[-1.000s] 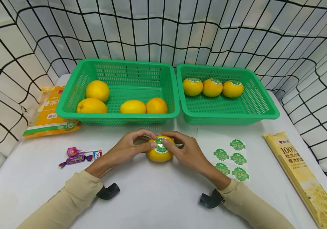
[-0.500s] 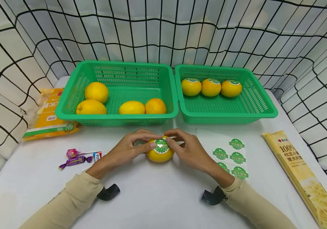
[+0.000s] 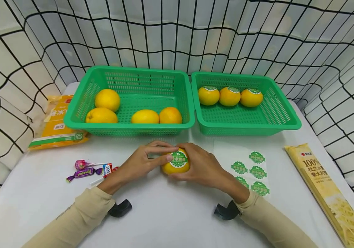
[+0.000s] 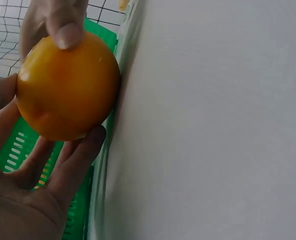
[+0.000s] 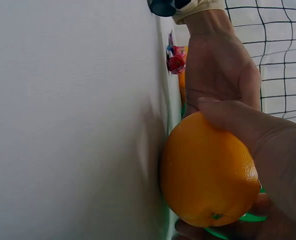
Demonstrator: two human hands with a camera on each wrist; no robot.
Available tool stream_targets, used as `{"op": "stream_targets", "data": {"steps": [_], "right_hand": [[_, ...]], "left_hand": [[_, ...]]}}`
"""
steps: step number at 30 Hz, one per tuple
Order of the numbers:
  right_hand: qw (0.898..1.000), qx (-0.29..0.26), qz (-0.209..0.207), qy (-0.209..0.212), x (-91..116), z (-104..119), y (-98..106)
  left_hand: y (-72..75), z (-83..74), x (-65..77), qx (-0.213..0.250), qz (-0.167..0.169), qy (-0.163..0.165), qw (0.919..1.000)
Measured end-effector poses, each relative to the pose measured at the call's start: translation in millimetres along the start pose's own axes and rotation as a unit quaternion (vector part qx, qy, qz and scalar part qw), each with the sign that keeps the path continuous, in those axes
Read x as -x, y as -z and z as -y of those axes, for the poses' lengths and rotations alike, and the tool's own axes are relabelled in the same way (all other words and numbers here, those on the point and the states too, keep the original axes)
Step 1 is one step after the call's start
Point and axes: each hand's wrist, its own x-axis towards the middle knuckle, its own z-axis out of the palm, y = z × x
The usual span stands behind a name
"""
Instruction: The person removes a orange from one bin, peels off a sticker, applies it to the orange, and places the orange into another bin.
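Between both hands an orange (image 3: 172,169) sits low over the white table, in the middle of the head view. A round green-and-white sticker (image 3: 179,159) is on its upper side. My right hand (image 3: 203,168) grips the orange from the right, thumb along its near side and fingers around the far side. From the left, my left hand (image 3: 142,163) holds it, with the thumb at the sticker's edge and the fingers behind. The left wrist view shows left fingertips (image 4: 95,137) against the orange (image 4: 70,90). The right wrist view shows its bare underside, the orange (image 5: 208,172) within the right hand.
Behind stand two green baskets, the left basket (image 3: 130,129) with several yellow-orange fruits, the right basket (image 3: 248,130) with three stickered oranges (image 3: 230,96). A sticker sheet (image 3: 223,148) lies right, beside a noodle pack (image 3: 325,186). Candies (image 3: 85,172) and a yellow bag (image 3: 56,120) lie left.
The right thumb has left the sticker's edge and moved down to the orange's near side. The orange and its sticker have shifted slightly right and turned. The left hand stays on the fruit.
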Motion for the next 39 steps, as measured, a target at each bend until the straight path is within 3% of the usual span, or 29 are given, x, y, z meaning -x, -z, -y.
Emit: {"op": "stream_targets", "data": {"steps": [6,13,19,25,29,33,36,39], "right_hand": [[0.998,0.056,0.005,0.010,0.4,-2.8,6.2],[0.998,0.044,0.031,-0.018,9.4,-14.0,38.5],[0.998,0.002,0.068,-0.014,13.1,-30.7,89.1],[0.992,-0.063,0.079,-0.082,-0.6,-53.9,151.6],[0.987,-0.075,0.069,-0.123,-28.1,-68.1,181.4],[0.983,-0.042,0.092,-0.150,-65.5,-80.0,192.5],[0.976,0.007,0.129,-0.173,-92.5,-85.9,191.3],[0.965,0.053,0.172,-0.192,-112.3,-88.3,185.8]], "left_hand": [[-4.0,-7.3,-5.3,0.017,0.020,-0.005,0.9997],[-7.0,-39.2,-26.6,-0.022,0.047,-0.071,0.9961],[-6.1,-70.0,-71.3,-0.019,0.040,-0.125,0.9912],[3.2,-84.7,-125.0,0.025,0.017,-0.136,0.9902],[11.8,-90.7,-154.2,0.009,0.003,-0.113,0.9936],[22.8,-96.7,-176.6,-0.094,0.011,-0.063,0.9935],[28.8,-100.3,-188.6,-0.181,0.036,-0.011,0.9827],[31.2,-103.3,-196.9,-0.237,0.071,0.034,0.9683]]}}
